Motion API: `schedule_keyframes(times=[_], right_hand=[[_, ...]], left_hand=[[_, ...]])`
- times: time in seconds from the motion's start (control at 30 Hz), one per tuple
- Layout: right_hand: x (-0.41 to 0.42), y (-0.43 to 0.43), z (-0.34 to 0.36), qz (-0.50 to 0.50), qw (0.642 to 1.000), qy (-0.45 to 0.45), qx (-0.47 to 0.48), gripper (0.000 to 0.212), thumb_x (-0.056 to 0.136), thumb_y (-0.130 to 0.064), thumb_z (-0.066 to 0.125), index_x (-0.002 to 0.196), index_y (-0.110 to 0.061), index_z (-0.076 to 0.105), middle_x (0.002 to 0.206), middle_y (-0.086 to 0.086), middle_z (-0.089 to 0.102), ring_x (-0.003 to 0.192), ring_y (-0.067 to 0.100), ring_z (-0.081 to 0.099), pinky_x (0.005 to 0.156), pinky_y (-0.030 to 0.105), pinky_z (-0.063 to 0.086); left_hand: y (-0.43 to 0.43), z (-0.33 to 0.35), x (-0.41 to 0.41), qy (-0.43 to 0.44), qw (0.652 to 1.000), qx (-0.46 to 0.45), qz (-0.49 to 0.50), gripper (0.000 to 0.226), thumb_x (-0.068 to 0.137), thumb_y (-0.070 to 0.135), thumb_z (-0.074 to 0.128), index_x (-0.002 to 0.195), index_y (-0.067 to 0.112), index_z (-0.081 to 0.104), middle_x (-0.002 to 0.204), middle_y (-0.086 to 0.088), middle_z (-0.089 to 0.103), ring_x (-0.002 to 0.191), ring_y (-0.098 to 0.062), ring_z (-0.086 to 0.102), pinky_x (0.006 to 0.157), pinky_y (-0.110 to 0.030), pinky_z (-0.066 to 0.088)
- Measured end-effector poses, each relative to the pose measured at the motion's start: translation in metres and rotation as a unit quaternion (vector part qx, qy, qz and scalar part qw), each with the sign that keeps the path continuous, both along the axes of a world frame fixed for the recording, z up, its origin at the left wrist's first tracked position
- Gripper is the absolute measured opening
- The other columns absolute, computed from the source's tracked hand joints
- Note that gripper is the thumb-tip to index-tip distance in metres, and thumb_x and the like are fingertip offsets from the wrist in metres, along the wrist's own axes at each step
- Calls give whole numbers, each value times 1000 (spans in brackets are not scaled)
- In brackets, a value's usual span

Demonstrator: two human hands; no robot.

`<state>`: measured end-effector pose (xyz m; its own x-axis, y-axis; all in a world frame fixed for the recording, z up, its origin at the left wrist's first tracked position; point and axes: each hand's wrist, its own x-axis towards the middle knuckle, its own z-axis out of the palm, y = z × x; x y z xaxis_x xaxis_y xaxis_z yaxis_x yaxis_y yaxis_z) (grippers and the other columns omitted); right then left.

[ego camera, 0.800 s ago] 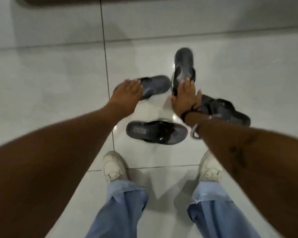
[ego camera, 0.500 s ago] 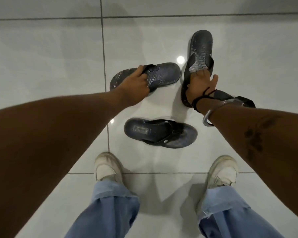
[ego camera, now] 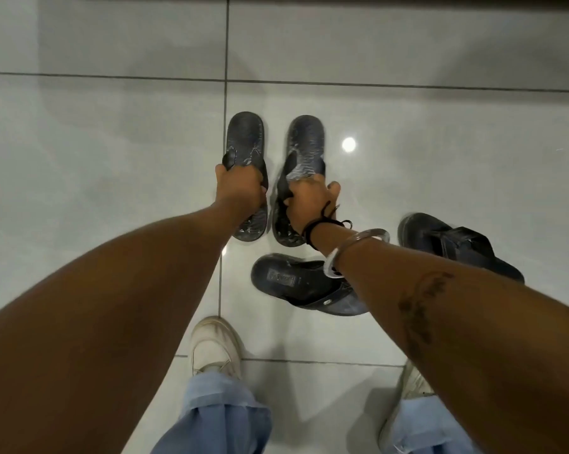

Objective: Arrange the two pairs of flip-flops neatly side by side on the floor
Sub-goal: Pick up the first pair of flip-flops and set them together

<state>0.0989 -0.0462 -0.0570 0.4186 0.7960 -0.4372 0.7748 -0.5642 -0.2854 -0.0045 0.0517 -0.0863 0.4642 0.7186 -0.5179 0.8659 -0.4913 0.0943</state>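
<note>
Two grey patterned flip-flops stand side by side, lengthwise away from me, on the pale tiled floor (ego camera: 112, 191). My left hand (ego camera: 239, 188) is shut on the strap of the left patterned flip-flop (ego camera: 245, 139). My right hand (ego camera: 309, 201) grips the strap of the right patterned flip-flop (ego camera: 306, 142). A small gap separates the two. The black pair lies nearer me: one black flip-flop (ego camera: 289, 281) lies crosswise under my right forearm, the other black flip-flop (ego camera: 453, 244) lies askew at the right, partly hidden by my arm.
My own feet in white sneakers (ego camera: 212, 345) and blue jeans (ego camera: 217, 417) stand at the bottom of the view. A dark edge (ego camera: 407, 4) runs along the top. A ceiling light glints on the tile (ego camera: 348, 144) right of the patterned pair.
The left patterned flip-flop was lying crosswise; my left hand has turned it lengthwise beside the right one. My right hand has closed on the right one's strap. The view has shifted left.
</note>
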Motion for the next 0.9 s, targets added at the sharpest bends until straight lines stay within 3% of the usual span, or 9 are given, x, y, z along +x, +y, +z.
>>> schedule_keyframes(times=[0.13, 0.27, 0.4, 0.53, 0.6, 0.67, 0.77, 0.83, 0.9], right_hand=[[-28, 10, -13, 56, 998, -13, -7, 20, 92, -17, 47, 98, -21, 66, 106, 3, 65, 113, 29, 47, 95, 44, 31], [-36, 10, -24, 56, 998, -18, -2, 22, 91, -20, 49, 103, -21, 68, 111, 4, 65, 116, 29, 47, 100, 47, 31], [-24, 4, -13, 61, 998, 2, 32, 27, 90, -26, 55, 115, -19, 63, 125, 6, 58, 122, 28, 44, 105, 49, 26], [16, -31, 5, 84, 996, -25, 20, 30, 91, -28, 53, 118, -17, 59, 129, 7, 53, 123, 28, 44, 106, 50, 25], [43, -60, 11, 35, 998, -57, -14, 30, 91, -33, 52, 115, -16, 61, 127, 8, 53, 121, 29, 46, 104, 50, 27], [71, -94, 13, -60, 990, -98, -77, 33, 91, -39, 54, 114, -16, 62, 126, 9, 53, 119, 30, 48, 100, 48, 33], [111, -141, 9, -255, 948, -113, -152, 45, 89, -44, 59, 121, -13, 58, 129, 12, 51, 121, 32, 48, 99, 48, 38], [133, -167, 1, -367, 906, -104, -182, 58, 85, -48, 63, 126, -7, 54, 131, 14, 51, 120, 34, 51, 97, 49, 42], [148, -179, -10, -414, 887, -77, -188, 62, 86, -50, 60, 127, -4, 52, 132, 17, 53, 118, 36, 54, 97, 46, 44]], left_hand=[[4, -10, -12, -20, 1000, -5, 10, 23, 95, 30, 51, 95, 19, 71, 92, 1, 67, 102, -27, 54, 93, -34, 25], [2, -5, -17, -14, 1000, 2, 6, 16, 94, 26, 54, 96, 21, 69, 86, 2, 59, 105, -28, 53, 94, -35, 27], [-3, 5, -19, -21, 999, 29, 14, 10, 88, 21, 52, 85, 19, 62, 89, -7, 64, 99, -35, 54, 84, -38, 26], [-24, 27, -5, -80, 991, 105, 0, 20, 90, 20, 46, 89, 15, 66, 94, -10, 65, 92, -33, 56, 80, -37, 29], [-51, 43, 4, -103, 987, 109, -57, 23, 92, 24, 48, 86, 13, 68, 92, -12, 66, 84, -33, 59, 81, -43, 36], [-89, 52, 12, -116, 986, 47, -110, 30, 93, 31, 49, 92, 10, 70, 97, -14, 69, 89, -32, 62, 86, -44, 37], [-153, 47, 14, 30, 983, -84, -163, 49, 93, 53, 46, 110, 13, 69, 113, -9, 68, 106, -29, 61, 94, -40, 36], [-192, 42, 10, 91, 982, -127, -107, 59, 88, 63, 47, 112, 13, 68, 112, -9, 68, 105, -29, 61, 94, -40, 37], [-222, 36, 16, 66, 984, -163, 42, 60, 87, 64, 50, 106, 11, 70, 105, -10, 71, 103, -30, 62, 93, -40, 37]])
